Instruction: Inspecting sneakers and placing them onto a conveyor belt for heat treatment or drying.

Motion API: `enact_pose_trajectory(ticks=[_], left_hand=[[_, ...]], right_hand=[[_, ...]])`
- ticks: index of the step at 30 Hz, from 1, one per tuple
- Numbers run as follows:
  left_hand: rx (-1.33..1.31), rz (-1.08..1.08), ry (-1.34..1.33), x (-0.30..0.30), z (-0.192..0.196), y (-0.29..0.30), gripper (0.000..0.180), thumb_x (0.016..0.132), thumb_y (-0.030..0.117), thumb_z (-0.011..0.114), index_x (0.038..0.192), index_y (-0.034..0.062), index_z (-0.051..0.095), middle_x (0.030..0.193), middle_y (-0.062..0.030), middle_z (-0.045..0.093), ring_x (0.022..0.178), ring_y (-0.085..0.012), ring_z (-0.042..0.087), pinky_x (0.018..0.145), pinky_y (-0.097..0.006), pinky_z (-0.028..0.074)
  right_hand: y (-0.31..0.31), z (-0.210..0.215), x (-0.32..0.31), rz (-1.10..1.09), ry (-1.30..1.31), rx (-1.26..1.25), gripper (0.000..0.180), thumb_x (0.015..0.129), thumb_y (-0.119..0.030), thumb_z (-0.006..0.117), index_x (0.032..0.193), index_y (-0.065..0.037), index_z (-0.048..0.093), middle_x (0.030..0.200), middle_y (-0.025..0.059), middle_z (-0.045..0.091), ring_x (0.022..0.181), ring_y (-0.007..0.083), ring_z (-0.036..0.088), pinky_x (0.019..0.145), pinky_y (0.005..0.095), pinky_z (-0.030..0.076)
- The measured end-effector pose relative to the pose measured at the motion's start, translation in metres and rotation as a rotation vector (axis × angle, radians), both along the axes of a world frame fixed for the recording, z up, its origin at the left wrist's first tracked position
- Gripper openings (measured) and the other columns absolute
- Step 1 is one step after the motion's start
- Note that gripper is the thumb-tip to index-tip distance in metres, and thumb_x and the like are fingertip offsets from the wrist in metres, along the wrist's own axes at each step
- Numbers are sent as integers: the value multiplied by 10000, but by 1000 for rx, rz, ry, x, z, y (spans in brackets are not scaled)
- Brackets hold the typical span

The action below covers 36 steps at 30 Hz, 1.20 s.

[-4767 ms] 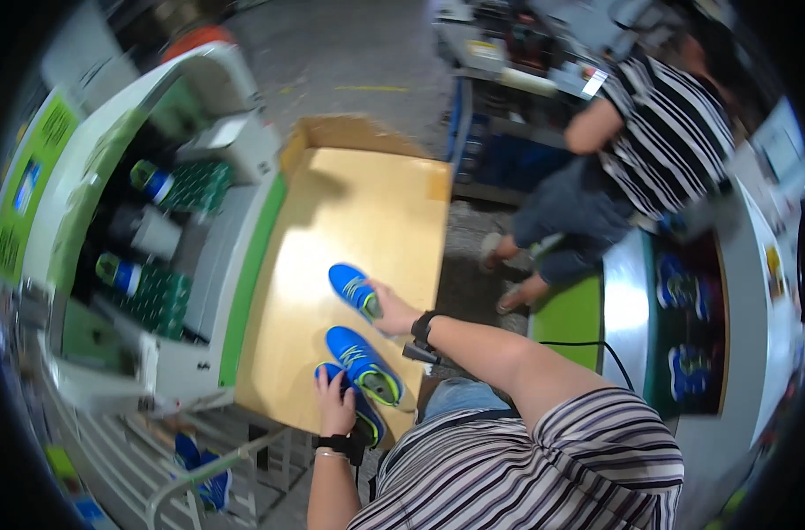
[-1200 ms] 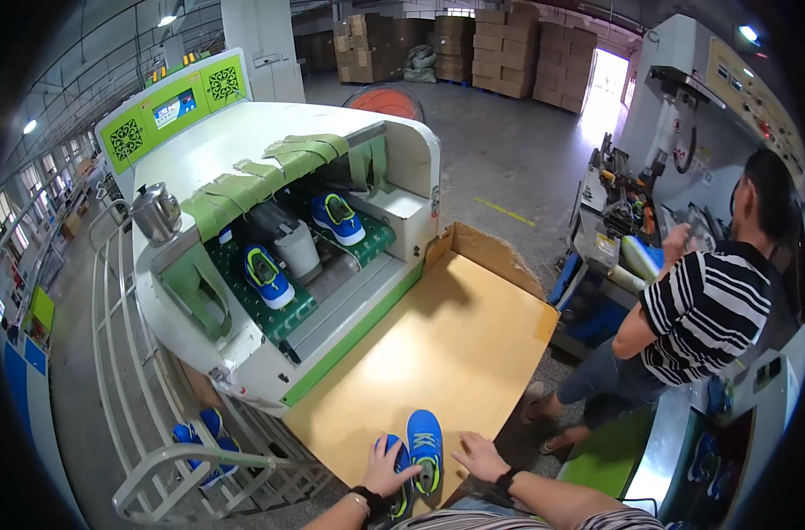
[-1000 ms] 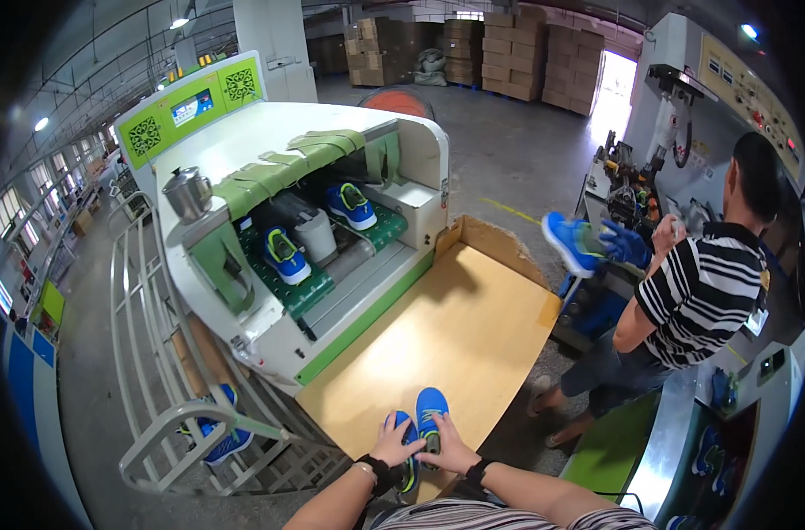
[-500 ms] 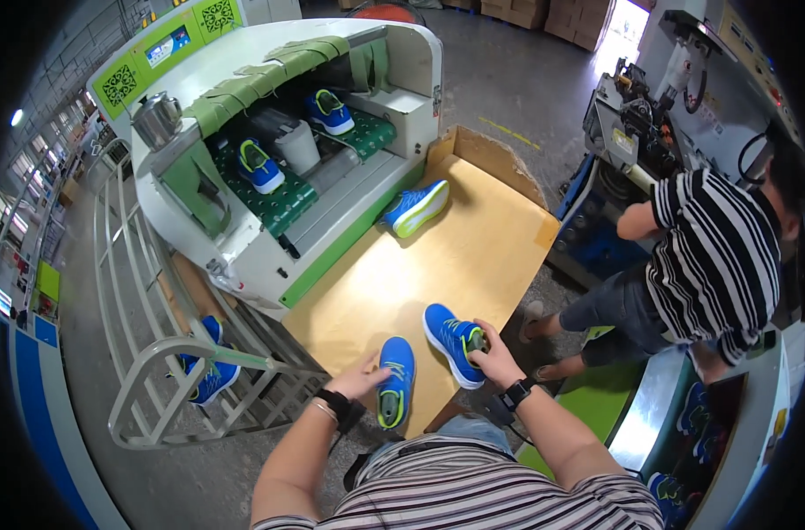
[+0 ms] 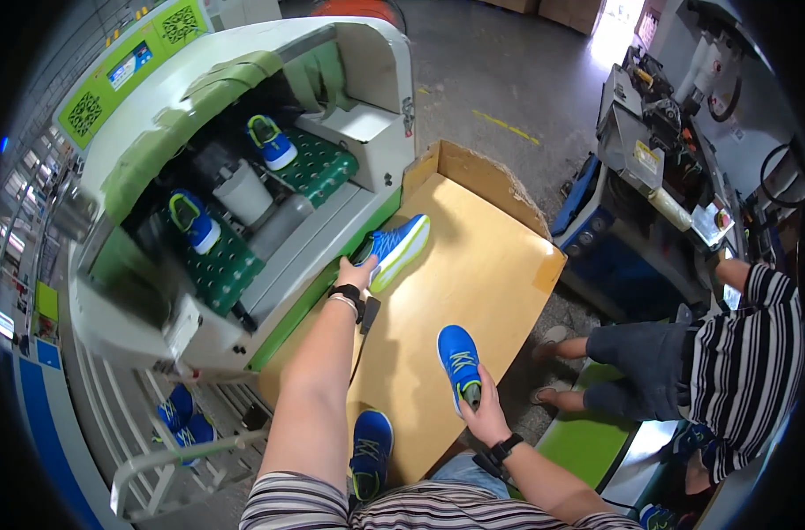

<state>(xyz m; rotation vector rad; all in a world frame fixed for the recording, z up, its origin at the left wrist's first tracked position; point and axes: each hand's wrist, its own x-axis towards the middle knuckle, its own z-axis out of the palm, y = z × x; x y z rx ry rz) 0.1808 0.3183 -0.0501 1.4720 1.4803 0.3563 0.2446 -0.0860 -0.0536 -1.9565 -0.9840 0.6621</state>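
My left hand (image 5: pixel 357 273) reaches far forward and grips the heel of a blue shoe with a green-white sole (image 5: pixel 396 248), which lies on its side at the far left of the cardboard-covered table (image 5: pixel 500 256). My right hand (image 5: pixel 483 408) holds the heel of a second blue shoe (image 5: pixel 459 360) near the table's front edge. A third blue shoe (image 5: pixel 369 446) rests at the front edge, below my left forearm. Two more blue shoes (image 5: pixel 271 142) (image 5: pixel 193 221) sit on green studded pads inside the machine.
A white and green press machine (image 5: pixel 235 168) stands left of the table. A person in a striped shirt (image 5: pixel 738 353) sits at the right beside a workbench machine (image 5: pixel 659 132). A pair of blue shoes (image 5: pixel 182 420) lies on the floor rack at lower left.
My left hand let go of the near shoe and stretched forward to the shoe lying by the machine. My right hand stays on its shoe. The view has tilted down.
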Motion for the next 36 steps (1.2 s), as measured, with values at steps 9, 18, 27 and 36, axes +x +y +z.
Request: enact_pose_trajectory(ticks=[9, 18, 27, 36], left_hand=[[454, -59, 344, 49, -7, -35, 972, 727, 529, 761, 1487, 101, 332, 1390, -217, 416, 1301, -407, 396, 1058, -537, 316], [364, -243, -48, 41, -30, -56, 874, 612, 312, 908, 1309, 5, 480, 1193, -185, 539, 1111, -306, 552, 979, -385, 452], [-487, -160, -765, 42, 19, -74, 761, 785, 40, 750, 1436, 22, 356, 1271, -134, 577, 1147, -250, 581, 1007, -379, 459], [577, 240, -425, -141, 179, -68, 887, 837, 43, 655, 1534, 6, 108, 1438, -191, 341, 1318, -278, 377, 1126, -368, 296]], right_hand=[[5, -1, 7, 52, -31, -63, 821, 824, -98, 695, 1482, 13, 216, 1485, 296, 280, 1367, 451, 322, 1134, 468, 298], [6, -3, 7, 50, -36, -48, 825, 825, -85, 699, 1479, 20, 208, 1500, 287, 262, 1375, 448, 310, 1137, 465, 288], [20, 21, 6, -238, 371, -44, 867, 792, -14, 720, 1481, -10, 194, 1416, 215, 362, 1333, 295, 390, 1108, 389, 330], [230, 131, 71, 175, 241, 488, 697, 850, -68, 687, 1459, -58, 349, 1352, 148, 520, 1243, 249, 515, 1053, 361, 406]])
